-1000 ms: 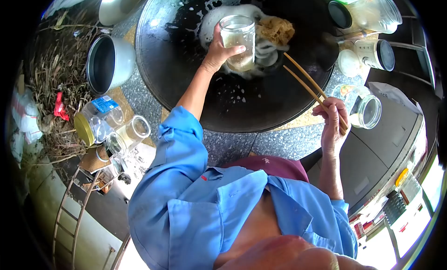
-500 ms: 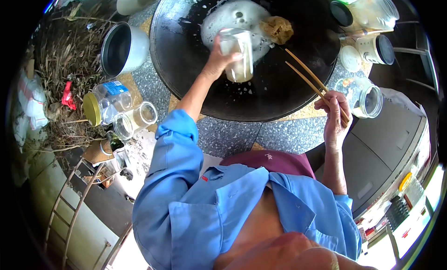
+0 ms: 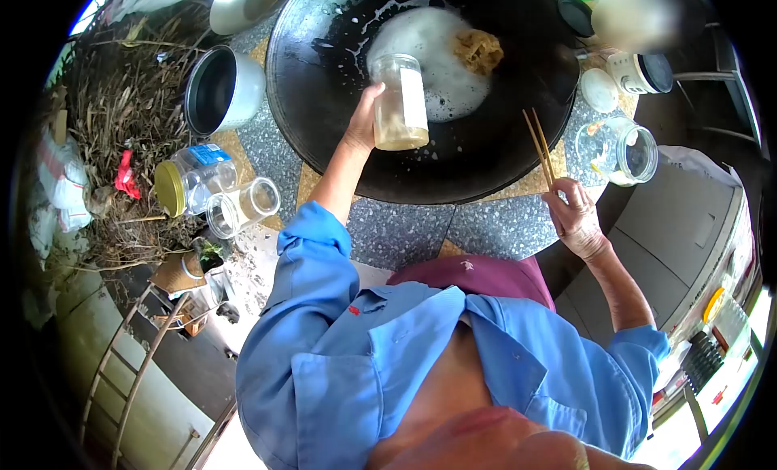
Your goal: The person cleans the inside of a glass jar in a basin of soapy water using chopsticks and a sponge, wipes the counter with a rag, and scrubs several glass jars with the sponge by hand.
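My left hand (image 3: pixel 364 120) is closed around a clear glass jar (image 3: pixel 390 106) with a pale label, held tilted above a large dark wok (image 3: pixel 324 106). A little cloudy residue shows at the jar's base. Whitish foamy liquid (image 3: pixel 441 45) lies in the wok, and a crumpled tan cloth or scrubber (image 3: pixel 479 51) sits in it. At the wok's right edge, my right hand (image 3: pixel 576 217) grips a pair of wooden chopsticks (image 3: pixel 540 146), their tips pointing up and away from me. Close by stands an open glass jar (image 3: pixel 635 154) on its side.
Left of the wok are a pot (image 3: pixel 243 93), a yellow-lidded plastic jar (image 3: pixel 170 188) and an open clear jar (image 3: pixel 235 211). Dry twigs (image 3: pixel 121 89) pile up beyond them. On the right lie a white lid (image 3: pixel 599 89) and a dark-lidded jar (image 3: pixel 635 72). A grey speckled counter (image 3: pixel 396 231) borders the wok.
The jar in my left hand has tipped and shifted slightly left. My right hand has drawn down with the chopsticks, away from the wok's middle. The view has shifted a little.
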### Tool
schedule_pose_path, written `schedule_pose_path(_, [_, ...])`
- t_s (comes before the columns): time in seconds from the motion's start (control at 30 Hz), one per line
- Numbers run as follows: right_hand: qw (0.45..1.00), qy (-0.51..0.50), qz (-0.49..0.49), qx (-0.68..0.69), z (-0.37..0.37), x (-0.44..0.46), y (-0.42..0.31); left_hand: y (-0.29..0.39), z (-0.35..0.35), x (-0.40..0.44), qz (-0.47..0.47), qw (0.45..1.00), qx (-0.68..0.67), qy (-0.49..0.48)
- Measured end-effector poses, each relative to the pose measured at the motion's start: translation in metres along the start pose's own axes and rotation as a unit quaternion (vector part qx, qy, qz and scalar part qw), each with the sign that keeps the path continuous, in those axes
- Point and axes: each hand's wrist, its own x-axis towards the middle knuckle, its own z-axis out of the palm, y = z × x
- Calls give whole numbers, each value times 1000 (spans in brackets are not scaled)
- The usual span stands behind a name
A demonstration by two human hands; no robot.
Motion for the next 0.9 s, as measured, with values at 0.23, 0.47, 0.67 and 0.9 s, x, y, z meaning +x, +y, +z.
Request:
schedule_pose_path(0.23, [996,-30,-78,-15,4,-15,8,-14,33,-22,-34,994,-44,-93])
schedule_pose_path(0.47, [993,15,-22,119,-5,15,-14,-7,29,-34,-87,985,-104,-111])
schedule_pose_path(0.67, [959,201,36,196,15,79,-32,6,22,-40,-71,997,-34,10])
schedule_pose_path(0.9, [876,264,169,367,32,148,-8,23,47,-64,224,902,367,32])
